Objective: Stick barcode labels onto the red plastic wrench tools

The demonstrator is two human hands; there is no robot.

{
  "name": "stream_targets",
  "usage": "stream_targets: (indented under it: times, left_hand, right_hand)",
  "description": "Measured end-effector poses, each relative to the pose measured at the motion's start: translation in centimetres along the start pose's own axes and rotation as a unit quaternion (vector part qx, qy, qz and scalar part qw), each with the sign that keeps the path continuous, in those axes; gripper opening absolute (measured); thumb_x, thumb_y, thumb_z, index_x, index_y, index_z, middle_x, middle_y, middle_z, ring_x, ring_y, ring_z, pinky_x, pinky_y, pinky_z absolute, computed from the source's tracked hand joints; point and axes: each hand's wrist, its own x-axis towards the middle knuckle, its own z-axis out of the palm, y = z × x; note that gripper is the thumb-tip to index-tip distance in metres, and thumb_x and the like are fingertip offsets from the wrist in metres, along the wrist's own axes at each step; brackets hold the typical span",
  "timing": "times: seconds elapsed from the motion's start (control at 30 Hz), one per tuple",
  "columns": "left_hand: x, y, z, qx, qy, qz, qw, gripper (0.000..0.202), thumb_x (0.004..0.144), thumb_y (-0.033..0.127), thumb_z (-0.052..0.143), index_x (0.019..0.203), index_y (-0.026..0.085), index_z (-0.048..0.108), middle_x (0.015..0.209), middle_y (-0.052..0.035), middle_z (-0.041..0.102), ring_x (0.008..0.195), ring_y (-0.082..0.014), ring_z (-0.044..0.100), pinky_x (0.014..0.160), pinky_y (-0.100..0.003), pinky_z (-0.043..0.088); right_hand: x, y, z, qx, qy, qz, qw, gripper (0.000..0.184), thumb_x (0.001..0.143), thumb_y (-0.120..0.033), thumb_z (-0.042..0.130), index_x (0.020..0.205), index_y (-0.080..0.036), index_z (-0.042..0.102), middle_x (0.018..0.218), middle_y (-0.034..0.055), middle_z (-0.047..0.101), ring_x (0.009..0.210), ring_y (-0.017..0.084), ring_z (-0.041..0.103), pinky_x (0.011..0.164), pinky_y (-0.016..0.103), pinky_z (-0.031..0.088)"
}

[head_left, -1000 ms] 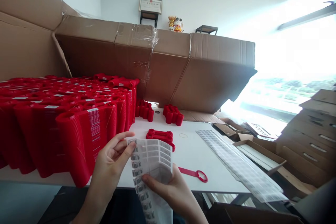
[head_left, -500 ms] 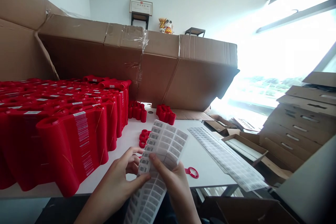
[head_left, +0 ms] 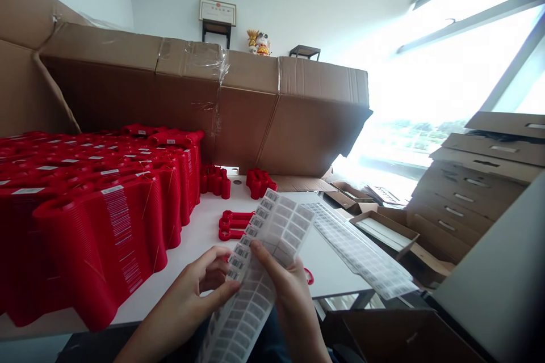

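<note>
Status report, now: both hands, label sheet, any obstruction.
Right hand gripping label sheet, thumb on its face. Left hand beside it, thumb at barcode edge. Sheet partly hides red pieces; nothing visibly blocking hands.

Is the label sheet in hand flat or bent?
Bent: grid lines on the label sheet change direction beside the right hand.

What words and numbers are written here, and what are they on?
None reads clearly:
Sticker sheet in hand: barcodes, print too small.
Sheets lying at right: too blurred.
White labels on the red bundles: too small.
Framed certificate: writing too small.
</note>
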Motion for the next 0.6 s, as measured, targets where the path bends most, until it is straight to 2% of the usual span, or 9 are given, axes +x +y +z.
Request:
stream_targets:
  times: [0.07, 0.17, 0.27, 0.37, 0.47, 0.6]
  left_hand:
    - [0.2, -0.2, 0.1, -0.006, 0.016, 0.013, 1.0, 0.033, 0.088, 0.041, 0.073, 0.112, 0.023, 0.057, 0.094, -0.0017, 0.066, 0.095, -0.0233, 0.065, 0.093, -0.038, 0.05]
    - [0.4, -0.4, 0.5, 0.002, 0.07, 0.026, 0.997, 0.029, 0.081, 0.034, 0.079, 0.099, 0.022, 0.059, 0.077, 0.0041, 0.057, 0.082, -0.0195, 0.06, 0.084, -0.033, 0.048]
    - [0.4, -0.1, 0.8, 0.0, 0.096, 0.012, 0.995, 0.031, 0.08, 0.033, 0.08, 0.102, 0.022, 0.062, 0.073, 0.0062, 0.051, 0.079, -0.0183, 0.058, 0.081, -0.032, 0.047]
    - [0.2, 0.4, 0.7, -0.03, 0.073, -0.011, 0.997, 0.043, 0.085, 0.037, 0.076, 0.121, 0.022, 0.058, 0.076, 0.0043, 0.059, 0.081, -0.0201, 0.062, 0.08, -0.033, 0.048]
    - [-0.2, 0.9, 0.5, -0.058, 0.031, -0.013, 0.998, 0.051, 0.091, 0.044, 0.071, 0.132, 0.022, 0.051, 0.085, -0.0008, 0.069, 0.086, -0.0229, 0.067, 0.078, -0.034, 0.05]
    - [-0.5, 0.9, 0.1, -0.056, -0.014, -0.013, 0.998, 0.052, 0.096, 0.052, 0.064, 0.136, 0.024, 0.047, 0.113, -0.0074, 0.072, 0.102, -0.024, 0.068, 0.092, -0.038, 0.052]
  right_hand:
    - [-0.1, 0.0, -0.1, -0.003, -0.004, 0.004, 1.0, 0.037, 0.066, -0.043, 0.094, 0.089, -0.018, 0.08, 0.092, 0.0086, 0.082, 0.095, 0.031, 0.077, 0.082, 0.038, 0.061]
    - [-0.3, 0.0, -0.1, -0.018, -0.012, 0.002, 1.0, 0.036, 0.066, -0.043, 0.094, 0.089, -0.018, 0.081, 0.092, 0.0077, 0.082, 0.097, 0.03, 0.076, 0.085, 0.038, 0.06]
    - [-0.4, 0.0, 0.0, -0.02, -0.01, -0.001, 1.0, 0.034, 0.068, -0.043, 0.093, 0.088, -0.019, 0.081, 0.09, 0.0063, 0.082, 0.09, 0.027, 0.076, 0.082, 0.036, 0.06]
    - [-0.4, 0.0, 0.0, -0.013, -0.007, -0.003, 1.0, 0.031, 0.068, -0.041, 0.093, 0.088, -0.021, 0.082, 0.086, 0.0047, 0.081, 0.083, 0.025, 0.076, 0.075, 0.033, 0.061]
    - [-0.4, 0.0, 0.1, 0.0, -0.002, -0.003, 1.0, 0.032, 0.067, -0.04, 0.094, 0.088, -0.02, 0.082, 0.087, 0.0058, 0.081, 0.084, 0.026, 0.076, 0.076, 0.035, 0.061]
    - [-0.1, -0.3, -0.2, 0.011, 0.032, -0.022, 0.999, 0.035, 0.066, -0.041, 0.094, 0.091, -0.019, 0.082, 0.087, 0.0067, 0.081, 0.085, 0.028, 0.076, 0.079, 0.039, 0.062]
